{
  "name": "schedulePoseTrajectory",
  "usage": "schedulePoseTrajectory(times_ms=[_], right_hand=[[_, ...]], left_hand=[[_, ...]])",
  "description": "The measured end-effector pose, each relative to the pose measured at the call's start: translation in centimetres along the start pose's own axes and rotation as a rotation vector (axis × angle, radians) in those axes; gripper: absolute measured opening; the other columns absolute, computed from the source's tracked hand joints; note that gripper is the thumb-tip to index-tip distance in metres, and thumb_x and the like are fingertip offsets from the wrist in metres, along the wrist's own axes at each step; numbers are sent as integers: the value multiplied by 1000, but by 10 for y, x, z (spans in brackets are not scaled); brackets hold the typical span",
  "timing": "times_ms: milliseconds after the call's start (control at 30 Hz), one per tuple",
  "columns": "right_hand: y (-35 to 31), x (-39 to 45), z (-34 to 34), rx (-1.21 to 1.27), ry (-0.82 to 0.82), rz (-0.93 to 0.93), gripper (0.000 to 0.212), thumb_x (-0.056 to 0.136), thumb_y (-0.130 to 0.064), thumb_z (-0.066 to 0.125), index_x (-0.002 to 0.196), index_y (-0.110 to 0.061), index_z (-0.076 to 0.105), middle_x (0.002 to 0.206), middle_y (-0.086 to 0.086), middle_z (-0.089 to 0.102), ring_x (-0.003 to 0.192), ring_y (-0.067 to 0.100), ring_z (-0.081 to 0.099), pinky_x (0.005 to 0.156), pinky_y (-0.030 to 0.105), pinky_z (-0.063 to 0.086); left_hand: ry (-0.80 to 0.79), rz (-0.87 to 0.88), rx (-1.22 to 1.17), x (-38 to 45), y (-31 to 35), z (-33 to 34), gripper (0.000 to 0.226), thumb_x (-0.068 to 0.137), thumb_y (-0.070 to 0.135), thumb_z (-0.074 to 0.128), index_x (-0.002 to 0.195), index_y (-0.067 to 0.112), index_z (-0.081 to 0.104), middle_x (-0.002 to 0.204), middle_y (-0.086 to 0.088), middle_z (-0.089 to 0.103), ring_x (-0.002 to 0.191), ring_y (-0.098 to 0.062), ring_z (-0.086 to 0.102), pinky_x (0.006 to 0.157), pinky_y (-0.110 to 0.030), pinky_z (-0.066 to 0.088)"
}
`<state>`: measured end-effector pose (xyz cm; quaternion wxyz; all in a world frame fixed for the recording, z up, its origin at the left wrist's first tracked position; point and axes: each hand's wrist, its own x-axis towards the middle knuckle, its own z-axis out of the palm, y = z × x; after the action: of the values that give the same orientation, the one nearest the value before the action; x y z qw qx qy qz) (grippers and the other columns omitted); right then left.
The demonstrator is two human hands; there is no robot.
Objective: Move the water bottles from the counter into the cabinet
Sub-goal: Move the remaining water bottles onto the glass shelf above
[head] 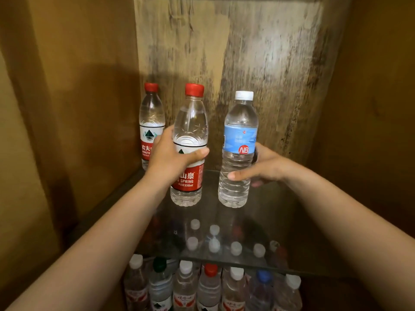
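Both arms reach into the cabinet over a glass shelf (pixel 280 198). My left hand (pixel 170 158) grips a red-capped, red-labelled water bottle (pixel 189 131) upright, its base just above the glass. My right hand (pixel 262 167) holds a white-capped bottle with a blue label (pixel 239 135), also upright and slightly above the shelf. A second red-capped bottle (pixel 151 117) stands on the shelf at the back left corner, partly hidden by my left hand.
Below the glass shelf stand several more bottles (pixel 211 286) with white, red, green and blue caps. The stained wooden back panel (pixel 247 52) and brown side walls (pixel 67 97) close in the cabinet. The shelf's right half is bare glass.
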<state>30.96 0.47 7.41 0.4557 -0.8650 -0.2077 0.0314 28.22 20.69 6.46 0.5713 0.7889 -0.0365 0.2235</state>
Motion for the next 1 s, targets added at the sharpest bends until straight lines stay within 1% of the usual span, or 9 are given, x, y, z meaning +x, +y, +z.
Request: schedulePoseTrajectory(times_ms=[67,133,200,367,433,533,633,833,1000], right_hand=[[6,-3,-3,0,-44,116,58,66,-10,80,114,-26,51,105,-7,61,97,14,62,72,35,58],[12,-3,0,93,-9,148,60,66,-4,79,117,-21,52,109,-3,62,101,18,62,76,39,58],[13,0,5,143,28,155,64,66,-1,78,122,-16,50,113,2,63,102,21,63,71,37,58],[13,12,16,171,92,130,55,66,-1,78,108,-22,49,89,-10,60,78,9,60,51,27,54],[14,16,20,178,114,128,52,66,0,78,104,-22,49,86,-11,59,76,9,59,49,27,54],[13,25,25,190,151,126,50,65,-2,79,100,-23,50,88,-10,60,86,15,62,55,32,56],[11,38,31,192,193,139,46,64,-3,81,93,-25,52,101,-2,64,98,23,63,69,41,57],[4,70,46,195,258,180,62,62,-6,82,115,-17,52,116,5,63,105,27,61,78,48,56],[2,95,57,191,305,198,63,61,-7,83,116,-17,53,117,5,63,107,29,60,80,50,56]], left_hand=[[-51,-91,97,-4,-11,1,86,57,21,86,131,19,42,132,-4,52,123,-25,49,103,-50,40],[-92,-189,122,-11,-23,3,88,53,15,88,129,16,42,130,-5,54,123,-26,49,104,-51,39],[-68,-249,112,-16,-31,6,89,53,13,88,127,15,40,129,-5,54,122,-26,50,104,-52,39],[-13,-261,104,-10,-36,8,78,54,10,87,120,14,47,124,-5,58,119,-27,52,103,-51,40],[-9,-257,108,-3,-39,9,76,55,10,87,120,14,49,124,-5,59,120,-27,52,103,-53,39],[20,-244,117,7,-43,13,75,54,11,87,119,15,50,123,-5,60,118,-29,54,102,-55,40],[52,-241,130,17,-46,18,74,56,12,87,119,16,48,124,-6,58,120,-29,52,102,-55,40],[140,-192,229,37,-53,24,77,58,19,87,122,10,47,128,-9,53,121,-29,50,101,-49,42],[231,-180,268,52,-59,27,79,55,19,88,119,10,43,126,-9,52,120,-30,49,98,-45,42]])
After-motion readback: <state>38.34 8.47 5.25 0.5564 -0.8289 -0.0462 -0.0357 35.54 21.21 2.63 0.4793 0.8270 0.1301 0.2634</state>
